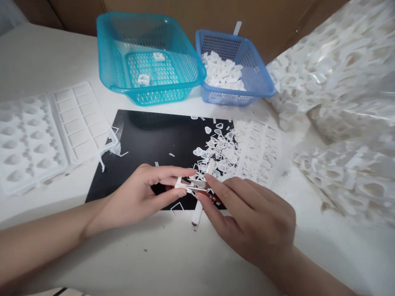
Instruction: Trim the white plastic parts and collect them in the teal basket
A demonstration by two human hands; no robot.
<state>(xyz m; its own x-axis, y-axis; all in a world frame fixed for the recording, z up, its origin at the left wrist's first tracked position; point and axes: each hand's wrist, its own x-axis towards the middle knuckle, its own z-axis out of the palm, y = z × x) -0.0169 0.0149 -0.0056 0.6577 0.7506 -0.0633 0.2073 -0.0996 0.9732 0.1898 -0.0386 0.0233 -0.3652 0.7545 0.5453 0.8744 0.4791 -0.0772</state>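
Note:
My left hand (154, 187) pinches a small white plastic piece (179, 183) between thumb and fingers above the black mat (148, 139). In my right hand (249, 209) is a small two-bladed metal tool (200, 184) with a bit of red showing by the fingers; its exact kind is unclear. The blades meet the right end of the white piece. Beneath the right fingers lies a white stick-like object (196, 216) with a dark tip, partly hidden. Thin white plastic scraps (220, 144) are heaped just beyond that hand.
A teal basket (151, 90) with two white pieces stands at the back, beside a blue basket (230, 96) holding many white pieces. White moulded trays (74, 119) lie left. Clear bags of white parts (348, 74) bulge on the right. White lattice sheets (257, 144) border the scraps.

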